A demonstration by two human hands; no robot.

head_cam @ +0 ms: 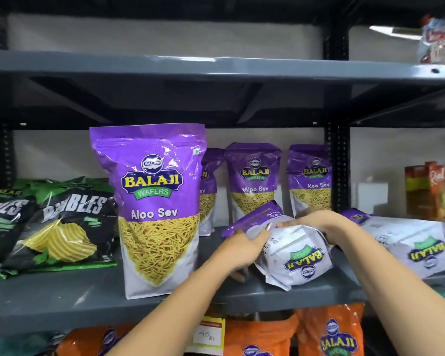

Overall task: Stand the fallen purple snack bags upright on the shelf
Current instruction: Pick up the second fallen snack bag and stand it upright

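A purple Aloo Sev bag [153,209] stands upright at the front of the grey shelf [62,296]. Three more purple bags stand at the back, one [253,178] in the middle, one [310,178] to its right and one [208,191] half hidden. A fallen purple bag [293,255] lies tilted, white underside toward me. My left hand [244,247] grips its left side and my right hand [316,220] holds its top right. Another fallen bag [416,242] lies flat at the right.
Green and black chip bags [59,227] lean at the left of the shelf. A red and orange carton [428,191] stands at the far right. Orange bags [326,335] and a price tag [207,336] fill the shelf below. Another shelf [216,68] sits overhead.
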